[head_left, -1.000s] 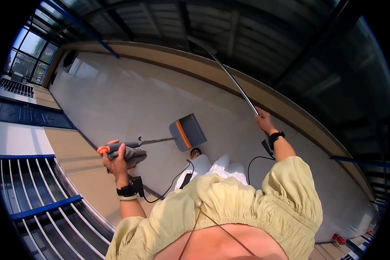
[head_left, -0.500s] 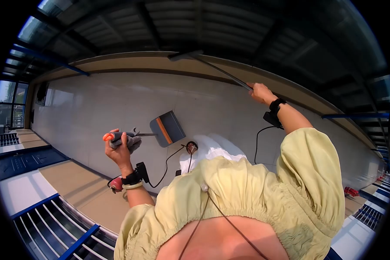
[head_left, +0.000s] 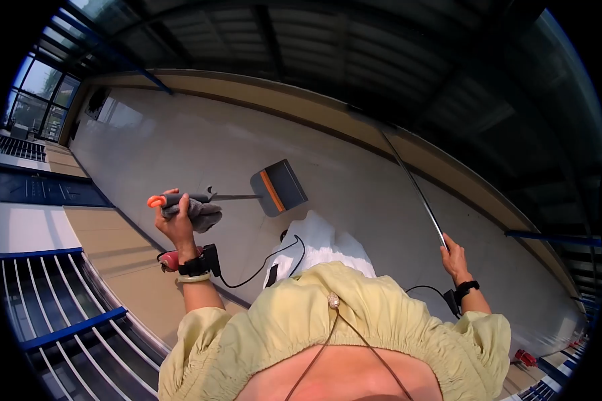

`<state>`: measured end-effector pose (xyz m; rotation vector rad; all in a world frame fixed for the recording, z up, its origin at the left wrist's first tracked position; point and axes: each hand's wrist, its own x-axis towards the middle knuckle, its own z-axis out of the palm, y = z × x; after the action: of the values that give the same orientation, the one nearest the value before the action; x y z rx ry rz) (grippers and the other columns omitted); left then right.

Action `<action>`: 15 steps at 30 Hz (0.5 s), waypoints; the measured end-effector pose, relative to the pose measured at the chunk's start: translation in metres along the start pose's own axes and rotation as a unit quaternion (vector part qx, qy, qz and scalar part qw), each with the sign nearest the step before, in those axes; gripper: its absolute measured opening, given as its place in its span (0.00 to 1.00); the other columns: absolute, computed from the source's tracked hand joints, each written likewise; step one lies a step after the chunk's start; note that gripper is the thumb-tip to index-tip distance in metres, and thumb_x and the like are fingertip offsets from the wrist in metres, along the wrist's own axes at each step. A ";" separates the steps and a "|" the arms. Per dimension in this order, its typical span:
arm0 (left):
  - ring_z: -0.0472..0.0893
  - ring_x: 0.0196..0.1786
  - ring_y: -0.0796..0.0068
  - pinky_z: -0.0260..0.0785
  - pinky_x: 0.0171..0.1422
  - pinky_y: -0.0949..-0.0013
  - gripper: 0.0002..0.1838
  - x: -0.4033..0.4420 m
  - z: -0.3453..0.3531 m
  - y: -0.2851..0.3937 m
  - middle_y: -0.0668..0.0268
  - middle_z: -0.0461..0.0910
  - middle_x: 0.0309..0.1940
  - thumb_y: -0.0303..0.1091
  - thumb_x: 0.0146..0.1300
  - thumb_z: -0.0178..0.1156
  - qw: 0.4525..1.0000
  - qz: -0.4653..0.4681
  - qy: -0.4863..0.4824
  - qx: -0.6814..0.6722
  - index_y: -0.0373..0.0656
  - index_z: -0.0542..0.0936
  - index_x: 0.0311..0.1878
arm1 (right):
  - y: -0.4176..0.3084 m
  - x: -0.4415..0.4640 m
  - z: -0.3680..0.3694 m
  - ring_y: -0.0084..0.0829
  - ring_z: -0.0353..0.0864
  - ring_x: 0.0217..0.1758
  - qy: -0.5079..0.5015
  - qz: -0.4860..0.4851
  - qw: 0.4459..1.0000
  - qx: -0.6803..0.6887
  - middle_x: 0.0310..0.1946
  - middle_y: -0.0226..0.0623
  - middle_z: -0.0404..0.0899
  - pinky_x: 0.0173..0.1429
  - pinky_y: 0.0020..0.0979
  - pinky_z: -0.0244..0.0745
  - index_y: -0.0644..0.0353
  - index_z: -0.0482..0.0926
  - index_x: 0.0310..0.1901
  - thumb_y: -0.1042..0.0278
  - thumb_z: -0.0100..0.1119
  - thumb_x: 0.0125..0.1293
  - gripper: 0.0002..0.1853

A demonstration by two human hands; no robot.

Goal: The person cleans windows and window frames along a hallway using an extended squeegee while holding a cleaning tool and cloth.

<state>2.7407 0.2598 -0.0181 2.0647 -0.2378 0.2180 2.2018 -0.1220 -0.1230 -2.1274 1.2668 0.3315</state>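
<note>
My left hand (head_left: 178,224) is closed around the grey, orange-tipped handle of a dustpan (head_left: 293,184). A grey cloth (head_left: 205,214) is bunched under the same fingers. The dark grey pan, with an orange strip across it, is tilted over the floor in front of me; whether it touches the floor I cannot tell. On the right, my right hand (head_left: 455,257) grips the end of a long-handled broom (head_left: 415,180). Its thin metal pole slants up and left to the dark ledge along the wall, where the head is hard to make out.
A pale tiled floor (head_left: 201,144) runs along a beige-edged ledge (head_left: 247,85) below dark glass. White railings with blue bars (head_left: 67,304) stand at lower left. A red object (head_left: 525,357) lies at right. Cables hang from both wrists.
My right hand has come down and right, drawing the broom's pole back with its head now farther right along the ledge. The view has turned; the left hand still holds the dustpan and cloth.
</note>
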 end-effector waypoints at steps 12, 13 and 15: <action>0.78 0.37 0.78 0.72 0.45 0.73 0.12 0.047 -0.046 -0.033 0.67 0.80 0.36 0.21 0.49 0.67 0.993 -0.044 0.062 -0.095 0.38 0.80 0.39 | -0.257 0.165 0.093 0.23 0.69 0.12 -0.179 -0.053 0.955 0.231 0.16 0.33 0.72 0.16 0.29 0.63 0.60 0.67 0.66 0.68 0.52 0.66 0.26; 0.78 0.37 0.79 0.72 0.45 0.73 0.13 0.056 -0.047 -0.040 0.67 0.80 0.36 0.21 0.49 0.67 0.992 -0.044 0.064 -0.099 0.38 0.80 0.39 | -0.280 0.183 0.104 0.23 0.68 0.11 -0.170 -0.075 0.952 0.244 0.15 0.33 0.70 0.16 0.30 0.63 0.60 0.68 0.66 0.68 0.52 0.66 0.26; 0.78 0.38 0.79 0.71 0.47 0.72 0.13 0.082 -0.085 -0.062 0.67 0.80 0.37 0.21 0.48 0.67 0.992 -0.064 0.055 -0.089 0.39 0.80 0.39 | -0.346 0.191 0.135 0.25 0.67 0.11 -0.172 -0.084 0.935 0.300 0.14 0.32 0.70 0.15 0.30 0.63 0.60 0.67 0.66 0.68 0.51 0.66 0.26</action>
<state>2.8316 0.3576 -0.0090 1.8762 -0.0536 0.2235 2.6088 -0.0537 -0.1886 -1.5546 0.8369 0.1967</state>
